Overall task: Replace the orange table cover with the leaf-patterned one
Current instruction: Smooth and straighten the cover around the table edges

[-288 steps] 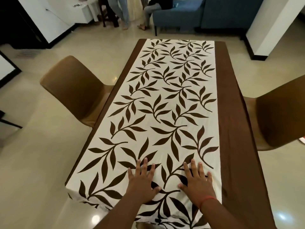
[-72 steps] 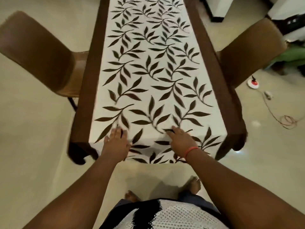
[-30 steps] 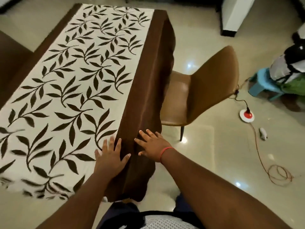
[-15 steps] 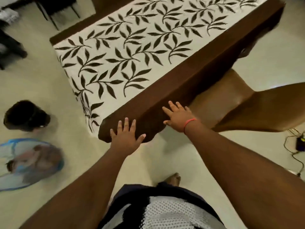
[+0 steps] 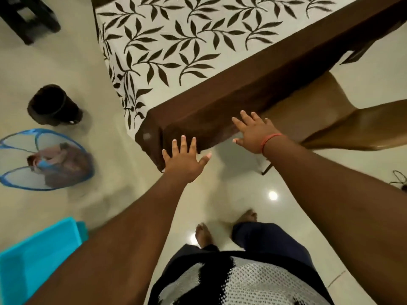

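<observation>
Head view: leaf-patterned cover (image 5: 198, 34) lies spread over the table, brown border hanging down the near side and corner. Left hand (image 5: 184, 160) flat, fingers straight and spread, pressing the hanging brown edge at the corner. Right hand (image 5: 256, 134) also flat, fingers splayed on the same edge beside the brown chair (image 5: 343, 126). Neither grips anything. Mesh basket (image 5: 44, 159) on floor left.
</observation>
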Tool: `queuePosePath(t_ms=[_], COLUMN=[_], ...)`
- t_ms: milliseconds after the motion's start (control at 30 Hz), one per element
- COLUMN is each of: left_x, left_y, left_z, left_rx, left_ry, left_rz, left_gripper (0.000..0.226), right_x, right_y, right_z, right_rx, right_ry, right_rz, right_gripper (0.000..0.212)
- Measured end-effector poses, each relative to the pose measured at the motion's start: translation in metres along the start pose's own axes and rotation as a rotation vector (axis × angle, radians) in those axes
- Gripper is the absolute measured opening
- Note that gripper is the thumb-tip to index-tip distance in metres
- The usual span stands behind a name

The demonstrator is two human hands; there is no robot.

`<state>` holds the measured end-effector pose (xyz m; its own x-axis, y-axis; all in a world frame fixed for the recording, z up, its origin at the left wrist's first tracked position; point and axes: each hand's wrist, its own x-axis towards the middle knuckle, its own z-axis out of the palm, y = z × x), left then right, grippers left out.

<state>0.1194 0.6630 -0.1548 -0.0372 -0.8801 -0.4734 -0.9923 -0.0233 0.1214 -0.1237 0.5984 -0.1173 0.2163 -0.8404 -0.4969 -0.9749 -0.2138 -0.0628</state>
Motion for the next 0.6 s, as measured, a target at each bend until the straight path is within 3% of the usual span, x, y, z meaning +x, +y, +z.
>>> queuePosePath(t_ms=[167,367,600], left_x=[-0.001,0.017,0.044], left_y=[0.058,0.181,0.331], left_z=[-0.009,-0.017,-0.020], left_rx=[0.008,0.003,0.013], left_ry=[-0.007,0.008,0.044], left_rz=[-0.020,-0.020,-0.009], left_gripper=[0.090,0.089,0.099], right_x=[-0.019,-0.037,-0.041], right_y=[0.057,0.169,0.306], right_z=[-0.018,-0.014,-0.018], right_rx=[-0.010,-0.028,0.000], right_ry=[0.047,0.102,-0.018], right_rz=[-0.009,-0.047,-0.015], right_gripper=[0.071,0.070,0.074])
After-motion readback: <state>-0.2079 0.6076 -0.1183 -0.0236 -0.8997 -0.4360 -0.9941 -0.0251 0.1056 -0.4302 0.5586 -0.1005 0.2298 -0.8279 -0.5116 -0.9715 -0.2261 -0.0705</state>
